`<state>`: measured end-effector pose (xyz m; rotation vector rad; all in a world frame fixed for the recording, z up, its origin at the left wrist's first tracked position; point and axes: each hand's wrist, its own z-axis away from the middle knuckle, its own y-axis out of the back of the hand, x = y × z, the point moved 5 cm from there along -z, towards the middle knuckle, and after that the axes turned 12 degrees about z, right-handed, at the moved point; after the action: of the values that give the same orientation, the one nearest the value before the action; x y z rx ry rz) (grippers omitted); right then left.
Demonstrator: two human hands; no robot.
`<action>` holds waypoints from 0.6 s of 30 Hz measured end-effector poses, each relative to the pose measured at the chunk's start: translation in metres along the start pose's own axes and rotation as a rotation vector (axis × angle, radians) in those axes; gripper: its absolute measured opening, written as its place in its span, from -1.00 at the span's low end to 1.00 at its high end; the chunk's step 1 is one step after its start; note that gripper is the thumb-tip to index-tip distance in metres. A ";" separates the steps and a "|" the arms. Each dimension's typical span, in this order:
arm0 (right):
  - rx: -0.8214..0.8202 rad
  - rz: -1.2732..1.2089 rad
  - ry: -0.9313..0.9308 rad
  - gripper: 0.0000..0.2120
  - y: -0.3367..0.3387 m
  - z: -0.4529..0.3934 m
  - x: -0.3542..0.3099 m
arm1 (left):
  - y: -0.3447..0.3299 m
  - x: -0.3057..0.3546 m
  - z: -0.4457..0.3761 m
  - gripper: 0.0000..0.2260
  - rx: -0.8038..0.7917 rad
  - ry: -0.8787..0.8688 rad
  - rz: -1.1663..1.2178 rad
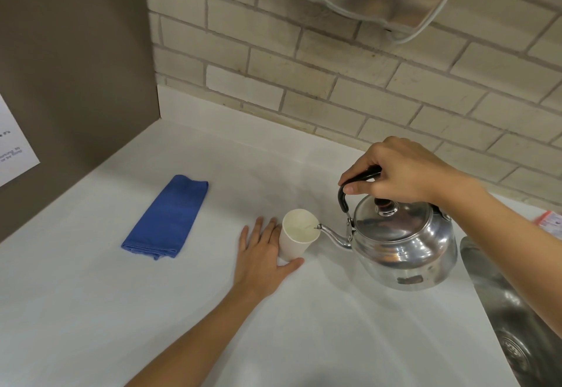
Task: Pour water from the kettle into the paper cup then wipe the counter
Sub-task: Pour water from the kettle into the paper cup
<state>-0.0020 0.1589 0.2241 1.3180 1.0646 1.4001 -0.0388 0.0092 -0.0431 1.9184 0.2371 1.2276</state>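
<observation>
Bracing the paper cup [299, 233] from its left, the left hand [263, 257] lies flat and spread on the bench [91, 310]. Over the rim hangs the kettle [401, 246] spout, its axis pointing left, handle gripped by the right hand [392, 170]. Well left lies the blue cloth [165, 217], nearer the left hand.

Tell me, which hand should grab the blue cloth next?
Probably the left hand: it rests open beside the paper cup, nearer the blue cloth. The right hand grips the kettle.
</observation>
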 end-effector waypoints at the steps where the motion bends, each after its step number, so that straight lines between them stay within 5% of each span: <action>1: 0.002 0.002 0.000 -0.84 0.000 0.000 0.000 | 0.000 0.000 0.000 -0.19 -0.001 0.002 0.000; 18: 0.031 0.040 0.033 -0.83 0.001 -0.003 0.000 | -0.001 -0.001 0.000 -0.19 0.001 -0.002 -0.003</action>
<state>-0.0048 0.1589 0.2247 1.3489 1.0916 1.4448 -0.0392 0.0092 -0.0441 1.9194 0.2402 1.2238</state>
